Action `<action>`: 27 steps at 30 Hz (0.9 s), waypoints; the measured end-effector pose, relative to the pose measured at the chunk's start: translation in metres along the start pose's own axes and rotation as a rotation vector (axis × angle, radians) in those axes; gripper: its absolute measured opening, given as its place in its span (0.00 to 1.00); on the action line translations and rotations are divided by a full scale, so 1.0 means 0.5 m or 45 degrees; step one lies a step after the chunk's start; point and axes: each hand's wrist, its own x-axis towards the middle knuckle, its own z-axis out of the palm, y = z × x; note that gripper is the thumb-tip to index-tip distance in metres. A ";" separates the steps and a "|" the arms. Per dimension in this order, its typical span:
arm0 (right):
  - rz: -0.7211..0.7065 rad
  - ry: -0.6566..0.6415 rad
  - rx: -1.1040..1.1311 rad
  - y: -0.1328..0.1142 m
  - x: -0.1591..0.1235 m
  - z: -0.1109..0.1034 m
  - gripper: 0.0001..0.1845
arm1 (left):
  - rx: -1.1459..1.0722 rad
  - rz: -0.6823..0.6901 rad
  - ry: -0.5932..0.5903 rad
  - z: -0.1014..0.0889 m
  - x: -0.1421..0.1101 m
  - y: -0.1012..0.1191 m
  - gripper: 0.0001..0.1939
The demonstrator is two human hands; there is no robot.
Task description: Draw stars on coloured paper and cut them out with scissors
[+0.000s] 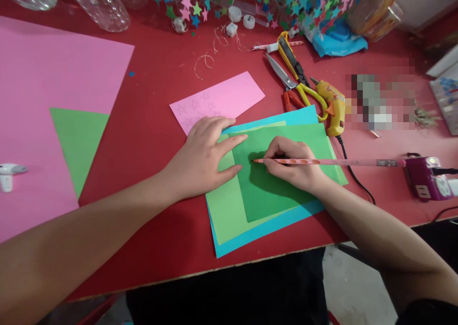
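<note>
In my right hand (291, 162) is a pink pencil (343, 162), its tip touching or just above a dark green paper sheet (282, 196). That sheet lies on a light green sheet (227, 213), with a blue sheet (229, 248) at the bottom of the stack. My left hand (207, 155) lies flat with fingers spread over the stack's left edge, holding nothing. Just beyond it, a pink paper strip (236, 93) carries several pencil-drawn stars. No marks are plain on the dark green sheet.
Behind the stack lie scissors (286, 77), a yellow cutter (288, 55) and a yellow glue gun (332, 105). A purple power adapter (425, 177) sits at right. Large pink paper (53, 72) covers the left side. Plastic bottles (96, 5) and colourful paper stars (186, 3) line the back.
</note>
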 end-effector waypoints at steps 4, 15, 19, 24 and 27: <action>0.035 0.035 0.003 0.001 0.001 0.002 0.07 | -0.011 -0.007 -0.002 0.000 0.000 0.001 0.24; 0.129 0.098 0.024 0.003 0.001 0.007 0.07 | 0.017 0.001 -0.006 0.000 0.000 0.000 0.25; 0.106 0.092 0.042 0.004 0.001 0.005 0.07 | 0.020 -0.001 -0.006 0.000 0.000 0.001 0.24; 0.065 0.078 0.044 0.008 -0.001 0.004 0.09 | 0.023 -0.007 -0.007 0.000 0.000 0.000 0.25; 0.042 0.068 0.041 0.009 -0.001 0.002 0.09 | 0.021 -0.003 -0.007 0.000 0.000 0.000 0.25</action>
